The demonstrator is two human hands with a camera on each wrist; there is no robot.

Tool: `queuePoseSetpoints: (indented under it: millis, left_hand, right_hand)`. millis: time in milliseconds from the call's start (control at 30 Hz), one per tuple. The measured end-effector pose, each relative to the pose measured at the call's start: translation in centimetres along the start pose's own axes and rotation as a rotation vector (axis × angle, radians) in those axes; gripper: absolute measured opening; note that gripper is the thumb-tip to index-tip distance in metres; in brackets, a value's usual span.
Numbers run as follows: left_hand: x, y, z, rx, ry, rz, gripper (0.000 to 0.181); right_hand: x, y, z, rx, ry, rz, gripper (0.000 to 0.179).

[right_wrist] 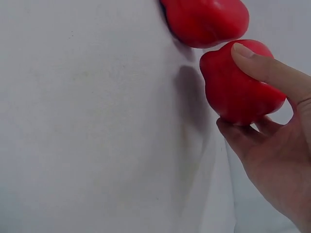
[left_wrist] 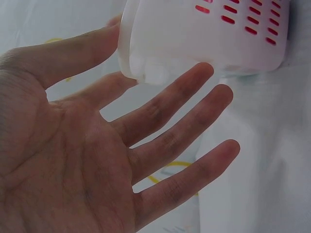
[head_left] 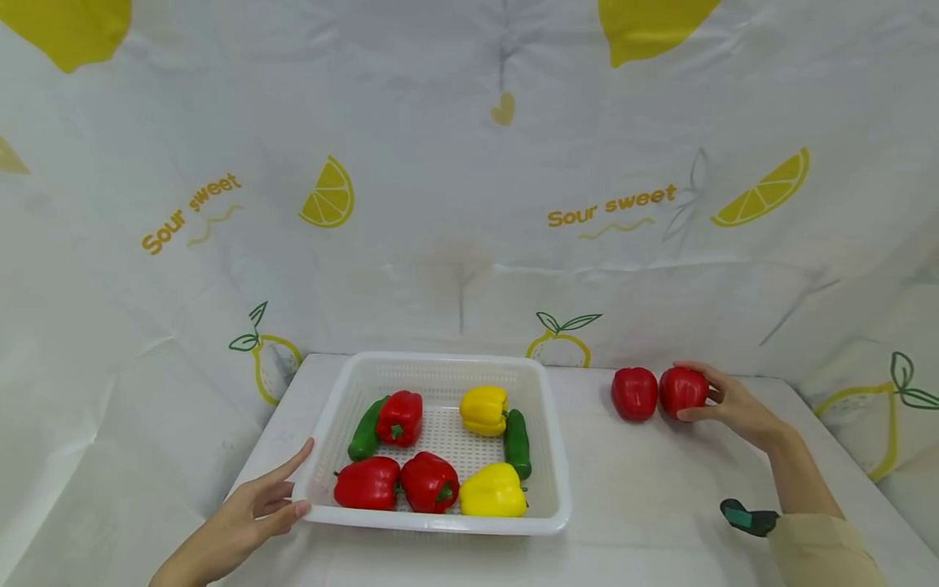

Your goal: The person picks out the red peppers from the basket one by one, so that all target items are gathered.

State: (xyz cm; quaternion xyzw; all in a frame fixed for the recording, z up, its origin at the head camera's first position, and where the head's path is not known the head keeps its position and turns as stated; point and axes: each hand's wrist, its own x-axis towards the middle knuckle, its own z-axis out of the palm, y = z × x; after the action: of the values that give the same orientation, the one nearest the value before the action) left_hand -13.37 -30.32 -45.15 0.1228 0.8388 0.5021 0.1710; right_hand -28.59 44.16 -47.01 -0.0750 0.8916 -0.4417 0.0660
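At the far right of the table, my right hand (head_left: 741,408) grips a red bell pepper (head_left: 683,391), thumb on one side and fingers on the other. Just left of it lies another red bell pepper (head_left: 634,394). In the right wrist view the held pepper (right_wrist: 243,85) sits close beside that second one (right_wrist: 209,22). My left hand (head_left: 253,514) is at the left end of a white plastic basket (head_left: 559,456), thumb and forefinger at its rim. The left wrist view shows the hand's (left_wrist: 82,155) other fingers extended below the basket wall (left_wrist: 170,43).
Inside the basket are three red bell peppers (head_left: 367,483), two yellow bell peppers (head_left: 493,491) and two green cucumbers (head_left: 517,444). A lemon-printed cloth (head_left: 440,204) hangs behind the table. A dark strap with a green patch (head_left: 748,518) is by the right sleeve (head_left: 822,550).
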Motion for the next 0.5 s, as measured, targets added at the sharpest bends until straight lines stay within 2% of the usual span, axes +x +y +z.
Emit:
queuePoseSetpoints:
  millis: [267, 500]
  left_hand:
    - [-0.01, 0.15, 0.03, 0.002, -0.004, 0.015, 0.079]
    - [-0.11, 0.10, 0.01, -0.004, -0.005, 0.004, 0.078]
  right_hand:
    - [0.28, 0.59, 0.65, 0.027, -0.029, 0.029, 0.101]
    - [0.39, 0.72, 1.02, 0.023, -0.027, 0.019, 0.101]
